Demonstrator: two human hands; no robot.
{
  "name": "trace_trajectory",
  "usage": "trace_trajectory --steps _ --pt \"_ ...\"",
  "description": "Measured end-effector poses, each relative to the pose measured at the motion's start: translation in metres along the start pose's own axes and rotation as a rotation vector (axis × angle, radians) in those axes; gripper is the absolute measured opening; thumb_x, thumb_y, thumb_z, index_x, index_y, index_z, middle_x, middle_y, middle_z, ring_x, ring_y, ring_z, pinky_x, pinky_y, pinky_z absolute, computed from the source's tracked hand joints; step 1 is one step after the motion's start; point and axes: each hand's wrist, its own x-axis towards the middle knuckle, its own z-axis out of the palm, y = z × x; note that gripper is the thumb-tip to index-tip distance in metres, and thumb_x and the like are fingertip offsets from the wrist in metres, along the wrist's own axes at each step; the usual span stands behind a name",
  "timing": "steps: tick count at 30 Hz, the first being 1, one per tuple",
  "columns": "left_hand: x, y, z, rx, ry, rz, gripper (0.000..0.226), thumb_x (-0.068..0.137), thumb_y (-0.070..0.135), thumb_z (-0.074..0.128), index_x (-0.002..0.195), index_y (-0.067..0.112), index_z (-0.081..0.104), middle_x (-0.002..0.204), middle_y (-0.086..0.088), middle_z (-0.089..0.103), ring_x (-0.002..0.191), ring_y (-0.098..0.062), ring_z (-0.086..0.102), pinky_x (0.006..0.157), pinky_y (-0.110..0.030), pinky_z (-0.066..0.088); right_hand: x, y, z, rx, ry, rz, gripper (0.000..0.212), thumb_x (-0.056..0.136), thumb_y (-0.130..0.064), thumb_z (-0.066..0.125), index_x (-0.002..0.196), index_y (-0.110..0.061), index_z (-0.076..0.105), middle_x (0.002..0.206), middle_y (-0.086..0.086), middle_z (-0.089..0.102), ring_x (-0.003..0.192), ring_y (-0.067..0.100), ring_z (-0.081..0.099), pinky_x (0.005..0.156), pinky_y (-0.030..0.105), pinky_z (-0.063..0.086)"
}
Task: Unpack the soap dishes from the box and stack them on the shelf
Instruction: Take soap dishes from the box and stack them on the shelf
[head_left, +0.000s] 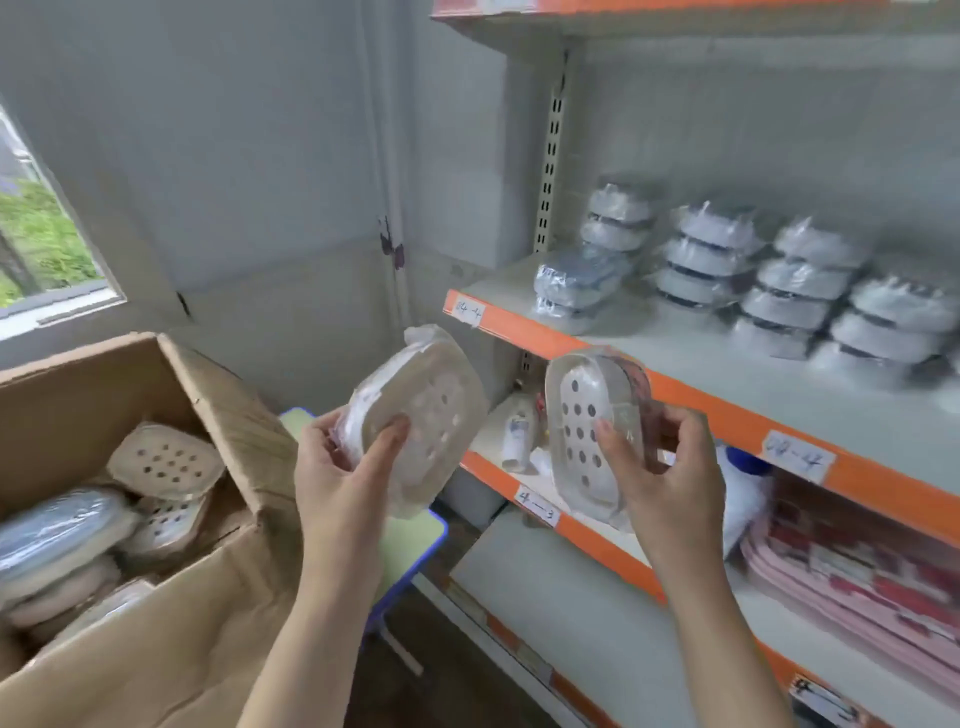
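My left hand (340, 467) grips a cream soap dish (426, 410) wrapped in clear plastic, its holed face tilted toward me. My right hand (660, 467) holds a second wrapped soap dish (587, 415), white with a dark underside, upright in front of the shelf edge. Both dishes hang in the air between the cardboard box (171, 639) at lower left and the orange-edged shelf (701, 410) on the right. More wrapped dishes (161, 462) lie in the box. Several stacks of wrapped grey-white dishes (789, 296) stand on the shelf board.
The shelf below holds a small white bottle (517, 436), a blue-capped item (745, 460) and pink-red packets (857, 577). A green stool with a blue rim (415, 545) stands under the box. A window (41, 244) is at the left. Bare shelf board lies in front of the stacks.
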Motion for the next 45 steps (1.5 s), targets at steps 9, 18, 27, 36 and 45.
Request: trace_trajectory --steps 9,18,27,36,45 --pt "-0.068 -0.032 0.122 -0.050 -0.277 -0.111 0.034 0.078 0.016 0.074 0.106 0.012 0.055 0.096 -0.005 0.063 0.085 -0.018 0.062 0.061 -0.020 0.051 0.012 0.041 -0.144 -0.168 0.235 0.094 0.048 0.060 -0.059 0.063 0.093 -0.025 0.052 0.096 -0.005 0.056 0.087 0.003 0.053 0.071 0.011 0.038" --pt "-0.098 -0.050 0.216 0.016 -0.509 -0.132 0.029 0.082 0.012 0.069 0.107 0.013 0.054 0.094 -0.003 0.062 0.087 -0.018 0.062 0.074 -0.029 0.052 0.021 0.067 -0.228 -0.229 0.481 0.204 0.028 0.074 -0.033 0.075 0.083 -0.031 0.049 0.098 0.000 0.058 0.090 0.017 0.056 0.069 0.015 0.039" --pt "-0.041 -0.072 0.312 0.226 -0.683 0.394 0.034 0.079 0.018 0.071 0.104 0.020 0.048 0.097 -0.001 0.050 0.079 -0.014 0.050 0.073 -0.023 0.044 0.096 0.076 -0.233 -0.500 0.483 0.202 0.038 0.075 -0.038 0.072 0.102 -0.019 0.054 0.101 0.001 0.053 0.096 0.019 0.052 0.083 0.034 0.046" --pt "-0.012 -0.111 0.361 0.432 -0.927 0.850 0.040 0.068 -0.001 0.071 0.103 0.004 0.052 0.098 -0.008 0.051 0.093 -0.029 0.047 0.080 -0.035 0.042 0.150 0.074 -0.220 -0.817 0.436 0.202 0.037 0.079 -0.034 0.069 0.106 -0.012 0.055 0.103 0.004 0.054 0.104 0.023 0.047 0.083 0.035 0.041" --pt "-0.024 -0.128 0.361 0.593 -1.187 0.805 0.079 0.054 0.068 0.065 0.117 0.022 0.053 0.123 0.005 0.042 0.112 -0.016 0.036 0.092 -0.033 0.041 0.152 0.113 -0.212 -1.291 0.294 0.060 0.049 0.058 -0.029 0.085 0.095 -0.011 0.059 0.095 0.013 0.056 0.090 0.034 0.052 0.070 0.043 0.048"
